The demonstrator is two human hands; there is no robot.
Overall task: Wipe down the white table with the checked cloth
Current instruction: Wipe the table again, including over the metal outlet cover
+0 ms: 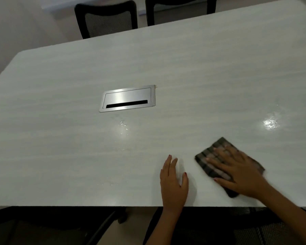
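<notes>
Status: wiping is in progress. The checked cloth (212, 157) lies folded flat on the white counter (60, 156), near the front edge and right of centre. Wet glints (270, 122) show beyond the cloth and in front of the metal cable hatch (127, 99). Coverage is judged partial, with the far and left areas probably left to do. The right hand (240, 172) lies on top of the cloth, fingers straight and spread, pressing it down without pinching it. The left hand (173, 183) rests flat on bare counter just beside the cloth, not touching it, and holds nothing.
</notes>
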